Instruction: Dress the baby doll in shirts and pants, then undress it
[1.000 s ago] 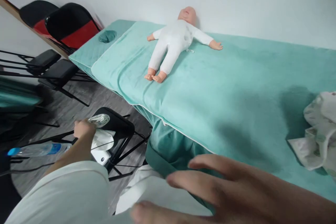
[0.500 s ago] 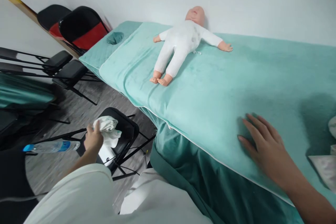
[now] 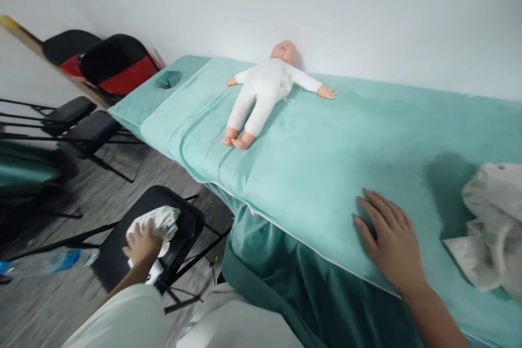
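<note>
My left hand (image 3: pixel 142 243) reaches down to a black folding chair (image 3: pixel 122 239) and closes its fingers on a crumpled white patterned cloth (image 3: pixel 159 220) lying on the seat. My right hand (image 3: pixel 387 242) lies flat and open on the teal cover of the bed (image 3: pixel 310 157), near its front edge. A baby doll (image 3: pixel 261 92) in a white suit lies on its back at the far side of the bed, arms spread, head against the wall.
A pile of pale printed cloth (image 3: pixel 491 223) sits on the bed at the right. A plastic water bottle (image 3: pixel 49 261) lies at the lower left. More black and red folding chairs (image 3: pixel 93 65) stand at the left by the wall. The floor is grey wood.
My right hand came from close to the camera and settled flat on the bed. My left hand lowered the crumpled cloth onto the chair seat. The view shifted, bringing the cloth pile back in.
</note>
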### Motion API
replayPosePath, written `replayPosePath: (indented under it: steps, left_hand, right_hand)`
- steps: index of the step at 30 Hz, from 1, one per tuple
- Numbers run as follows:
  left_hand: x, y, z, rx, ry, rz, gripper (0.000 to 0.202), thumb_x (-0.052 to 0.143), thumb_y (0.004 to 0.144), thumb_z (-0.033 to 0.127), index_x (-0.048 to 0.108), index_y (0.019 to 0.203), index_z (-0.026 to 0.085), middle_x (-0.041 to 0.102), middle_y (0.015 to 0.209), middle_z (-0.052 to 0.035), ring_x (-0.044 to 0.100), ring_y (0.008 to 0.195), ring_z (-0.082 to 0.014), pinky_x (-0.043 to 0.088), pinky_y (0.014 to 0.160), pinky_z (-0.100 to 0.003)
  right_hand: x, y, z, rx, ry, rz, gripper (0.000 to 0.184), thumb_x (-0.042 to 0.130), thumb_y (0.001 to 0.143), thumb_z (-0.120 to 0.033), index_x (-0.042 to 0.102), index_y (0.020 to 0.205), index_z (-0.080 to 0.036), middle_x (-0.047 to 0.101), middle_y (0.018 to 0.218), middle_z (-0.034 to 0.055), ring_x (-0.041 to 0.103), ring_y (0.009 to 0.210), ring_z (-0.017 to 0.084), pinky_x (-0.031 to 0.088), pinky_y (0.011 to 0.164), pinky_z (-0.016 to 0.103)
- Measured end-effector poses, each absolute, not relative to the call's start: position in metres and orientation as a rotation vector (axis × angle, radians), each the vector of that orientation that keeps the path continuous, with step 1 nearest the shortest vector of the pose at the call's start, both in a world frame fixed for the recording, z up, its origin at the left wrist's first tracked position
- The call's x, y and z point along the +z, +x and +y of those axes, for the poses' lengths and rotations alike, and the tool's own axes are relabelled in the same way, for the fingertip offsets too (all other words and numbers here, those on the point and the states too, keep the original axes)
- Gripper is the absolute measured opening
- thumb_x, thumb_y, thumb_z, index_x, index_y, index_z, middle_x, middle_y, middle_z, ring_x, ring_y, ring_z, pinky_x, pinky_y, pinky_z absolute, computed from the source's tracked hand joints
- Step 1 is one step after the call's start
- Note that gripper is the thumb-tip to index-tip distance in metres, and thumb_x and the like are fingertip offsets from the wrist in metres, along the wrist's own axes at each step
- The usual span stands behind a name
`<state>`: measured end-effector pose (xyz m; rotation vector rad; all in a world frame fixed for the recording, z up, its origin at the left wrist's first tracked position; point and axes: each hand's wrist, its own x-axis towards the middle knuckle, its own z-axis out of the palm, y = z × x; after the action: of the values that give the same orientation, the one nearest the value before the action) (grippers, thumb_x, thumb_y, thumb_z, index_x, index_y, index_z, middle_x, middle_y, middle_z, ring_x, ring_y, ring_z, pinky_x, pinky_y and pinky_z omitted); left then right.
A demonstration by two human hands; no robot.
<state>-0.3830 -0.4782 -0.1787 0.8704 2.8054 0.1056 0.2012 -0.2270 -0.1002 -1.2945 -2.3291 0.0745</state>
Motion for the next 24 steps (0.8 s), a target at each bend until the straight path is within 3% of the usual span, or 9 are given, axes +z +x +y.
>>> replayPosePath:
  steps: [4,8,10,13,16,18,24]
  left_hand:
    - [-0.178,-0.37,-0.442,0.41,0.883,3.014,0.092,0.05,0.067,0.036,0.023,0.154,0.039,0.022,0.169,-0.0072,0.021,0.155,-0.0369,0.025,0.117,-0.065]
    - [-0.154,-0.328,-0.373,0.813,1.229,2.856,0.087,0.048,0.067,0.035,0.028,0.15,0.051,0.028,0.166,0.0073,0.029,0.153,-0.0308,0.028,0.122,-0.054]
    - [-0.133,-0.295,-0.336,0.995,1.375,2.762,0.074,0.048,0.071,0.034,0.039,0.143,0.048,0.037,0.161,0.0061,0.035,0.15,-0.0298,0.03,0.122,-0.052]
    - [-0.108,-0.235,-0.285,1.169,1.524,2.567,0.048,0.052,0.076,0.033,0.054,0.123,0.033,0.054,0.145,-0.0039,0.047,0.14,-0.031,0.037,0.118,-0.055]
    - [-0.1,-0.165,-0.242,1.36,1.733,2.188,0.033,0.052,0.083,0.026,0.055,0.115,0.026,0.057,0.138,-0.0107,0.052,0.135,-0.0277,0.039,0.117,-0.053]
    - [-0.101,-0.119,-0.218,1.426,1.779,1.901,0.034,0.05,0.086,0.021,0.055,0.119,0.025,0.058,0.137,-0.0109,0.054,0.133,-0.025,0.042,0.114,-0.049]
    - [-0.1,-0.018,-0.164,1.153,1.905,1.6,0.032,0.048,0.088,0.017,0.063,0.115,0.023,0.07,0.119,-0.0101,0.063,0.117,-0.028,0.047,0.106,-0.052]
  right_hand:
    - [-0.101,0.201,-0.229,0.098,-1.346,-2.261,0.038,0.053,0.098,-0.033,0.057,0.134,-0.025,0.06,0.144,0.0124,0.054,0.135,0.032,0.042,0.111,0.055]
    - [-0.104,0.205,-0.23,0.063,-1.457,-2.15,0.038,0.051,0.098,-0.032,0.055,0.135,-0.024,0.058,0.144,0.0142,0.051,0.137,0.033,0.042,0.11,0.059]
    - [-0.102,0.21,-0.23,0.033,-1.538,-2.109,0.039,0.05,0.098,-0.032,0.054,0.135,-0.02,0.057,0.144,0.0169,0.047,0.14,0.035,0.041,0.11,0.061]
    - [-0.087,0.223,-0.228,-0.062,-1.65,-2.081,0.042,0.05,0.097,-0.032,0.052,0.136,-0.016,0.052,0.149,0.0192,0.04,0.145,0.038,0.036,0.112,0.064]
    - [-0.065,0.248,-0.22,-0.262,-1.747,-1.955,0.044,0.05,0.097,-0.035,0.052,0.138,-0.017,0.047,0.153,0.0177,0.032,0.149,0.038,0.029,0.117,0.064]
    - [-0.054,0.269,-0.212,-0.38,-1.837,-1.828,0.049,0.051,0.096,-0.038,0.05,0.14,-0.016,0.044,0.155,0.019,0.031,0.149,0.04,0.026,0.117,0.065]
    - [-0.058,0.31,-0.192,-0.388,-2.172,-1.681,0.055,0.05,0.094,-0.045,0.054,0.135,-0.008,0.061,0.133,0.0255,0.057,0.12,0.045,0.047,0.096,0.059]
